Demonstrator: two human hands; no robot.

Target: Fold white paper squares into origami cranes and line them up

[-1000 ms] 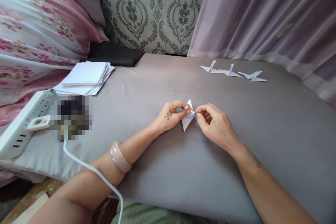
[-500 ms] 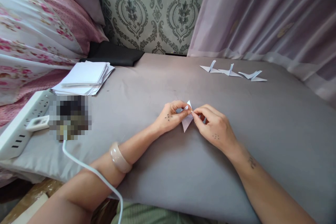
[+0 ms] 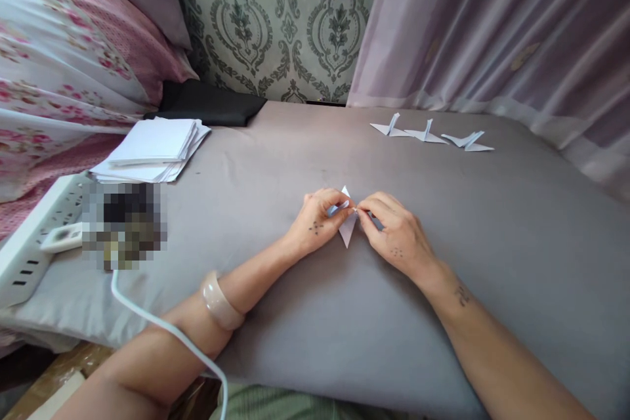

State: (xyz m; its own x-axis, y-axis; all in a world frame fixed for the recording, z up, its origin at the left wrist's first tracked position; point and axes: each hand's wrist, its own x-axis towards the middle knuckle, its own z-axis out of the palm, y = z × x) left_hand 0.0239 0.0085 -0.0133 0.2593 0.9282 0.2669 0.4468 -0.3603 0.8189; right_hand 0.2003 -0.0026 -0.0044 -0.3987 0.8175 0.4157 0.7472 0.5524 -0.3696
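Note:
A small white origami crane (image 3: 347, 231) is between my hands, its pointed wings sticking up and down. My left hand (image 3: 319, 220) pinches its body between thumb and index finger, hiding part of the folds. From the right, the thumb and index finger of my right hand (image 3: 394, 226) close on a narrow tip of the same crane. Farther back on the grey cloth stand three finished-looking paper cranes: a left one (image 3: 392, 127), a middle one (image 3: 427, 134) and a right one (image 3: 470, 142).
At the left lies a stack of white paper (image 3: 152, 142), with a black folded item (image 3: 211, 104) behind it. A white power strip (image 3: 29, 256) sits along the left edge, and a white cable (image 3: 162, 326) runs across my left forearm. Purple curtains (image 3: 467, 26) hang at the back right.
The view has shifted slightly, so most things sit a little farther left. Both hands keep their pinch on the crane; the fingers have moved only slightly.

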